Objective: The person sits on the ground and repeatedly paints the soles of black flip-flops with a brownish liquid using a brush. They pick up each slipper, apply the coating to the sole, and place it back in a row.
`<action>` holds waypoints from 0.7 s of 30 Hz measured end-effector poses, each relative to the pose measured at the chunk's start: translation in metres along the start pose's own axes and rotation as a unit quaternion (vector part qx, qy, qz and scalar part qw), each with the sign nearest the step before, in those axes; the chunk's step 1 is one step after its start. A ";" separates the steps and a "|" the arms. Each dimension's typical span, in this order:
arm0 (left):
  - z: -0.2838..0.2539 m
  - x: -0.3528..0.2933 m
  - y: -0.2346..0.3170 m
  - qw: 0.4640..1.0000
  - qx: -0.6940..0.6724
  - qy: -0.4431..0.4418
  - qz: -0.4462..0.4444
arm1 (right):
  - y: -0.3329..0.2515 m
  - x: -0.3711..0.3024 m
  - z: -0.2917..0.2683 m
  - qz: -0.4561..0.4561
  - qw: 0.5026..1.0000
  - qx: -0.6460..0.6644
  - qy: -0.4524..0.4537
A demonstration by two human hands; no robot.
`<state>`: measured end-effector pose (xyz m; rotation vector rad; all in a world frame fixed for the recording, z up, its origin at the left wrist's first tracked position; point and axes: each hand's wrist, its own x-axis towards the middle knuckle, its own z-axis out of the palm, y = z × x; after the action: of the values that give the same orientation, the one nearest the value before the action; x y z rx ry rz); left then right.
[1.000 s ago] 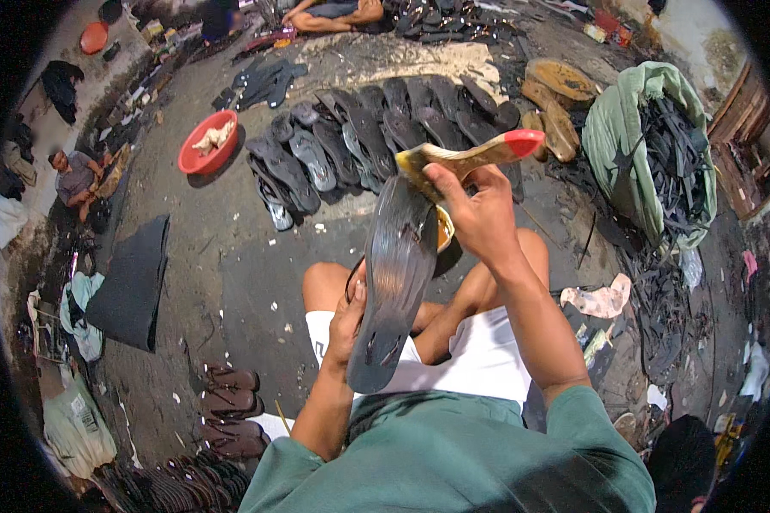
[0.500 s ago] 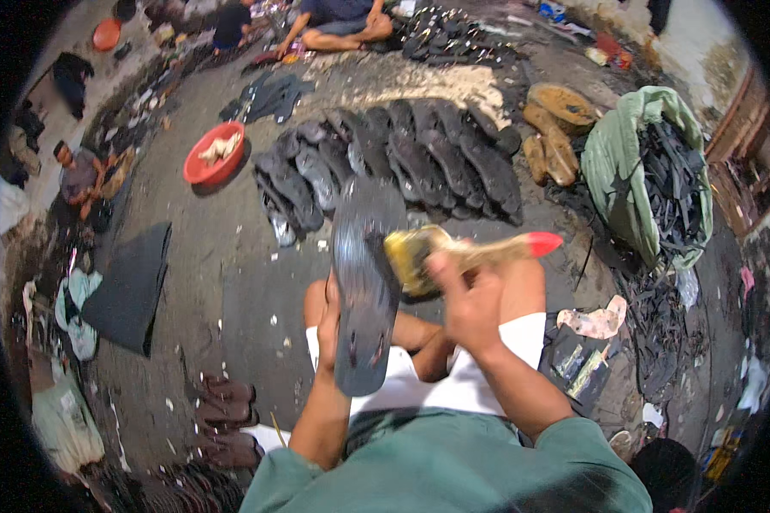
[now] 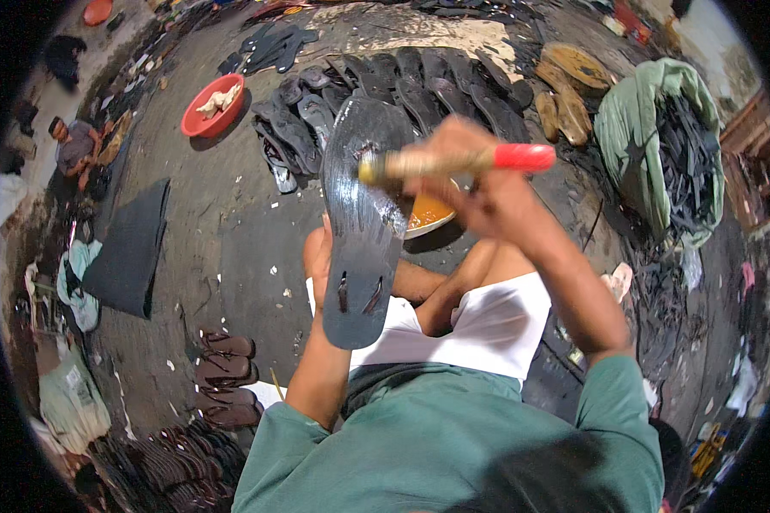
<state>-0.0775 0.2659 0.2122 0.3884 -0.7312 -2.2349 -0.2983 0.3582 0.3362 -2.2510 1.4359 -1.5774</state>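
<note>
A black sandal sole (image 3: 357,248) stands nearly upright before me, with wet, shiny streaks on its upper half and two slots near its lower end. My left hand (image 3: 321,256) grips it along the left edge, the fingers partly hidden behind it. My right hand (image 3: 479,175), blurred by motion, is closed around a brush (image 3: 518,157) with a red-tipped wooden handle. The brush head lies against the wet upper part of the sole. Behind the sole, below my right hand, a bowl (image 3: 430,229) of orange-yellow liquid is partly hidden.
Rows of black sandal soles (image 3: 441,94) lie ahead. A red basin (image 3: 204,128) with a pale lump stands left of them. At right are wooden foot forms (image 3: 569,111) and a green sack (image 3: 629,128) of black strips. Brown sandals (image 3: 227,368) lie lower left. Another person (image 3: 77,154) sits far left.
The brush has moved up and left onto the sole, its handle now nearly level. The sole sits higher in view, and the bowl now shows behind it.
</note>
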 end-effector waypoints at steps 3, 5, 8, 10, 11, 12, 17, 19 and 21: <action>0.050 -0.002 0.006 0.998 -0.062 -0.016 -0.001 | -0.023 -0.055 0.049 0.001 1.000 -0.020 0.014; 0.040 0.004 0.005 0.989 -0.140 -0.042 -0.007 | -0.043 -0.086 0.065 0.022 1.000 -0.012 -0.011; 0.053 0.006 0.009 0.989 -0.147 -0.021 0.019 | -0.045 -0.094 0.064 0.007 1.000 -0.011 0.007; 0.074 0.005 0.008 0.990 -0.141 -0.004 0.023 | -0.045 -0.081 0.058 0.095 0.994 0.004 0.053; 0.050 0.009 0.003 0.989 -0.129 -0.067 -0.001 | -0.043 -0.075 0.058 0.188 0.977 0.042 0.093; 0.048 0.016 0.006 0.984 -0.112 -0.136 -0.020 | -0.031 -0.070 0.059 0.197 0.974 0.038 0.101; 0.057 0.020 0.005 0.991 -0.129 0.024 -0.007 | -0.047 -0.094 0.072 0.018 0.998 -0.005 0.065; 0.059 0.014 0.002 0.988 -0.150 0.019 -0.022 | -0.053 -0.089 0.045 0.128 0.984 0.076 0.099; 0.024 0.017 0.002 0.948 -0.159 -0.268 -0.070 | -0.075 -0.060 0.021 0.352 0.893 0.162 0.227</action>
<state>-0.0996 0.2618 0.2312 -0.3540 -0.6040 -2.5684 -0.2367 0.4327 0.3202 -1.0190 1.6446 -1.9104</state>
